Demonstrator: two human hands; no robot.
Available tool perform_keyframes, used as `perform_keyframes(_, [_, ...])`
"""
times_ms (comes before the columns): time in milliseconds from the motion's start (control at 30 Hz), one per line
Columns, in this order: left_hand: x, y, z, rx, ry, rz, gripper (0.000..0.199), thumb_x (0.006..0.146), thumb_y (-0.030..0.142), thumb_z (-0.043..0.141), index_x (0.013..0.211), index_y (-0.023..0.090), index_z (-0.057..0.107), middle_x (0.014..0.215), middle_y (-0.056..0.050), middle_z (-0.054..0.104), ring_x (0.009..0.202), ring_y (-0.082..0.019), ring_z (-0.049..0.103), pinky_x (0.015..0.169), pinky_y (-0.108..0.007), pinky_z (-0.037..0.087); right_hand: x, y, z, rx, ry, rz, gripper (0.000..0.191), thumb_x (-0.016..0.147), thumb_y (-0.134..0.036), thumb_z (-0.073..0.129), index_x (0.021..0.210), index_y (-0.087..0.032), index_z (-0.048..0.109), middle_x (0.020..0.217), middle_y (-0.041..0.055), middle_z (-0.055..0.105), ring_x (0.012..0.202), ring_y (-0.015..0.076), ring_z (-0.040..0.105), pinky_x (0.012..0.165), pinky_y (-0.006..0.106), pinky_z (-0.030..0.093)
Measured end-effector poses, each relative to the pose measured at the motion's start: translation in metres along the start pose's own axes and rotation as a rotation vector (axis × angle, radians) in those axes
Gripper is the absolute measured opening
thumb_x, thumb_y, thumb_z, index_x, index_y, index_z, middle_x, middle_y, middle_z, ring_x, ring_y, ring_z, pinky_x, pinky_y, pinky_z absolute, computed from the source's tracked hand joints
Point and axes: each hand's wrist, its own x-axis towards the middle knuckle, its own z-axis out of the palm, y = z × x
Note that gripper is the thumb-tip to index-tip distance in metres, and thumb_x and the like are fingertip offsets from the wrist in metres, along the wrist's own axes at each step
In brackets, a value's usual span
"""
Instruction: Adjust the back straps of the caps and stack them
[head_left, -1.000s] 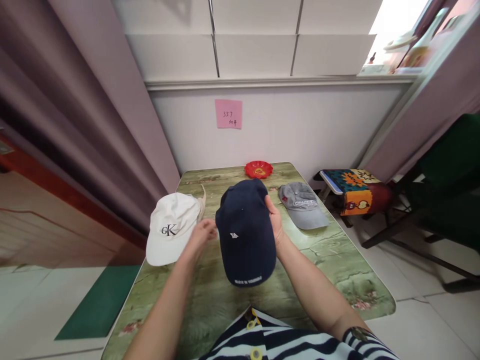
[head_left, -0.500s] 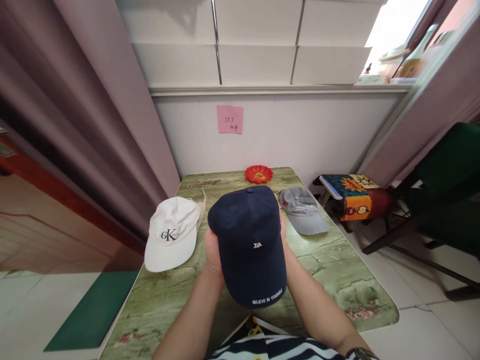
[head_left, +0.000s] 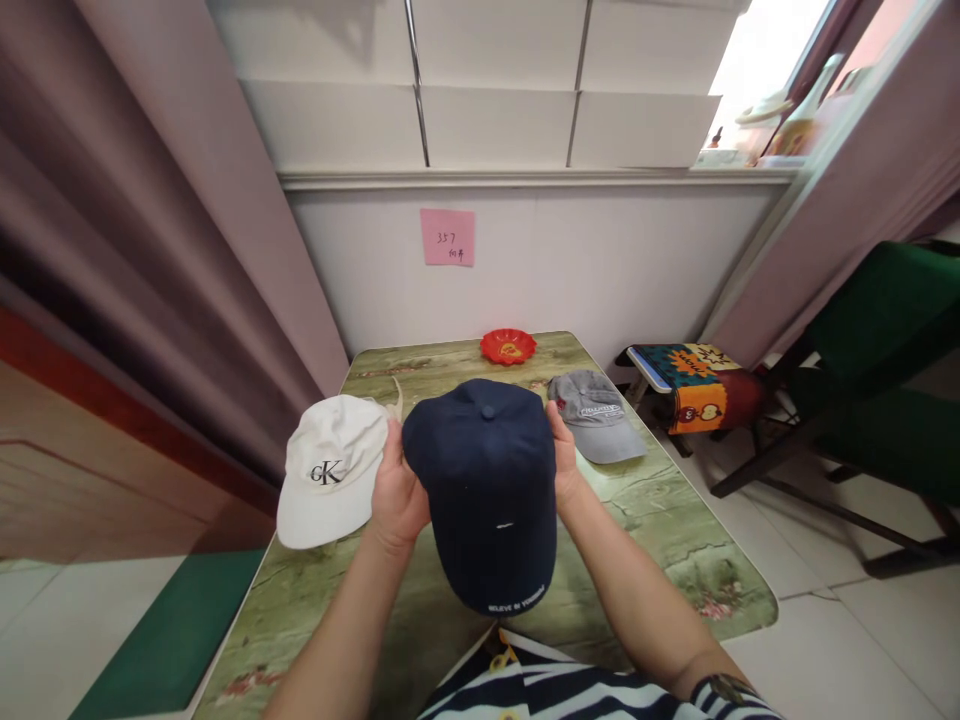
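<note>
A navy blue cap (head_left: pixel 487 470) is held up over the near middle of the table, its brim pointing toward me, with small white lettering along the brim edge. My left hand (head_left: pixel 397 485) grips its left side and my right hand (head_left: pixel 564 455) its right side; some fingertips are hidden behind the cap. On the table to the left lies a white cap (head_left: pixel 334 470) with black letters, close to my left hand. A grey cap (head_left: pixel 598 415) with white script rests on the right, just beyond my right hand.
A red scalloped dish (head_left: pixel 508 347) stands at the far edge of the green marble-patterned table (head_left: pixel 660 530). Behind it is a white wall with a pink note (head_left: pixel 448 237). To the right are a stool with a colourful cover (head_left: pixel 697 385) and a dark green chair (head_left: pixel 885 330).
The navy cap has tilted so its crown top shows more and its front logo less. Both hands have shifted up along its sides and show more. The view has turned slightly right.
</note>
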Motion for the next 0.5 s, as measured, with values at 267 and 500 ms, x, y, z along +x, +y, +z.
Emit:
perform_keyframes(267, [0.039,0.045,-0.008,0.245,0.122,-0.046,0.024,0.074,0.036,0.074,0.086,0.015,0.072,0.088,-0.011,0.076,0.088,-0.027,0.071,0.08,-0.038,0.057,0.017,-0.058,-0.005,-0.332,-0.041,0.001,0.031,0.074,-0.038,0.075,0.099,-0.019,0.071,0.094,0.0043,0.076,0.095,0.0234,0.07,0.092,0.037,0.051])
perform_keyframes(500, [0.064,0.058,-0.021,0.806,-0.146,0.147,0.027,0.065,0.033,0.079,0.087,0.016,0.074,0.09,-0.006,0.073,0.085,-0.02,0.066,0.083,-0.031,0.049,0.023,-0.081,-0.014,-0.904,-0.056,-0.264,0.022,0.065,-0.02,0.076,0.086,-0.017,0.072,0.089,0.0009,0.074,0.086,0.019,0.064,0.088,0.034,0.047])
